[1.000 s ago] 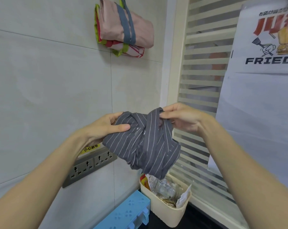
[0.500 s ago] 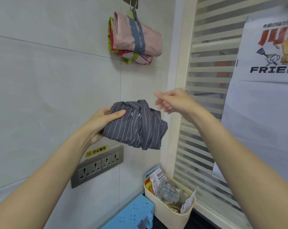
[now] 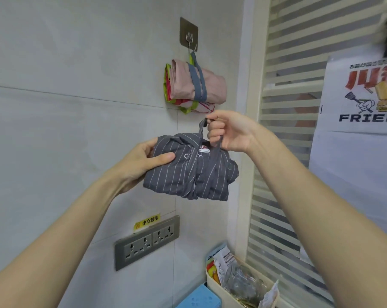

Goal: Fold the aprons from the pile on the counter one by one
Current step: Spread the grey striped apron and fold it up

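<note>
Both forearms enter from the bottom corners, their elbows cut off by the frame edge. The left hand grips the left end of the striped apron, thumb laid flat across the front of the bundle, the other fingers hidden behind the cloth. The apron is a folded, bunched grey bundle with thin white stripes, held in the air in front of the tiled wall, below the hook. A white logo and a small red patch show on its front, too creased to read.

Above it, a rolled pink apron bound by a grey-blue band hangs from the hook by a strap; a second cloth with green and red edging peeks out behind it, mostly covered.

The right hand is curled round the strap rising from the top of the bundle, fingers closed on it and pulling it up into a small loop.

Lower down, a socket strip sits on the wall under a yellow label. A blue crate and a cream bin of wrappers are cut off at the bottom. At right, a slatted window and a poster run off the edge.
</note>
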`<state>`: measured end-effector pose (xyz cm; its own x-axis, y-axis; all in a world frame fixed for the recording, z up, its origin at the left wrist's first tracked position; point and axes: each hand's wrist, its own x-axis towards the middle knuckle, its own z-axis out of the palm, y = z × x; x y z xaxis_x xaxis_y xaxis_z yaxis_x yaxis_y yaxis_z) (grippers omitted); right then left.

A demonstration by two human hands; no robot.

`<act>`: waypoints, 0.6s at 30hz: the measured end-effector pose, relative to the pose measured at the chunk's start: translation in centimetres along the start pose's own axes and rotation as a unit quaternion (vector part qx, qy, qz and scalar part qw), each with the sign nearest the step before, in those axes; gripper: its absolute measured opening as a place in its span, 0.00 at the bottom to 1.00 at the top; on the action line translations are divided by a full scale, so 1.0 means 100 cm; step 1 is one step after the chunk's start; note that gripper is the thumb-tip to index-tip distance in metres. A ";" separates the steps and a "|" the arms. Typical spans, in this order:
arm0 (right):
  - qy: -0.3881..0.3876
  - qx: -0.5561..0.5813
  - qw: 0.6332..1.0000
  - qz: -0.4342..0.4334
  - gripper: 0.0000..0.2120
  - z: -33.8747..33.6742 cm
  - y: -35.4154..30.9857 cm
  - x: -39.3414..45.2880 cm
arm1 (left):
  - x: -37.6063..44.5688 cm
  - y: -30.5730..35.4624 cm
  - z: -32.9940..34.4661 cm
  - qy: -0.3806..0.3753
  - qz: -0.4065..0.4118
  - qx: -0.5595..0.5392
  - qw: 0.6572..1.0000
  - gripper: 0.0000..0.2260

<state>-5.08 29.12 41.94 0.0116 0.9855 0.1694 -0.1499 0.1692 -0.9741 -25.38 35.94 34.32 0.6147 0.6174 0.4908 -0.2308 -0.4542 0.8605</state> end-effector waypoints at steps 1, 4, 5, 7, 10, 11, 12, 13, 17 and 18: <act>-0.004 -0.023 0.999 -0.027 0.15 0.004 -0.010 0.001 | -0.001 0.007 -0.006 0.000 0.013 0.002 1.000 0.37; -0.035 -0.103 0.989 -0.095 0.14 0.025 -0.045 0.006 | -0.004 0.038 -0.020 0.010 0.038 0.032 0.999 0.26; -0.049 -0.133 0.984 -0.110 0.14 0.034 -0.055 0.009 | -0.003 0.049 -0.023 0.025 0.046 0.050 0.997 0.22; -0.066 -0.193 0.969 -0.138 0.12 0.054 -0.076 0.014 | 0.002 0.073 -0.028 0.067 0.068 0.091 0.991 0.16; -0.074 -0.248 0.947 -0.189 0.09 0.083 -0.111 0.020 | 0.000 0.107 -0.042 0.123 0.098 0.110 0.981 0.12; -0.081 -0.257 0.942 -0.203 0.08 0.091 -0.121 0.021 | -0.005 0.118 -0.048 0.136 0.102 0.105 0.980 0.13; -0.095 -0.264 0.935 -0.216 0.07 0.100 -0.131 0.023 | -0.011 0.128 -0.054 0.149 0.108 0.101 0.978 0.15; -0.113 -0.268 0.929 -0.229 0.07 0.111 -0.138 0.025 | -0.019 0.138 -0.061 0.164 0.117 0.102 0.974 0.18; -0.178 -0.272 0.905 -0.275 0.07 0.162 -0.151 0.042 | -0.044 0.166 -0.086 0.231 0.141 0.128 0.954 0.22; -0.195 -0.268 0.900 -0.282 0.07 0.177 -0.152 0.048 | -0.050 0.172 -0.092 0.249 0.142 0.142 0.948 0.22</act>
<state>-20.20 31.03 60.24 -0.4276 0.6782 0.5977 0.2717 0.7270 -0.6306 -39.36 30.94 47.91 0.1107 0.6392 0.7611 -0.0777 -0.7579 0.6478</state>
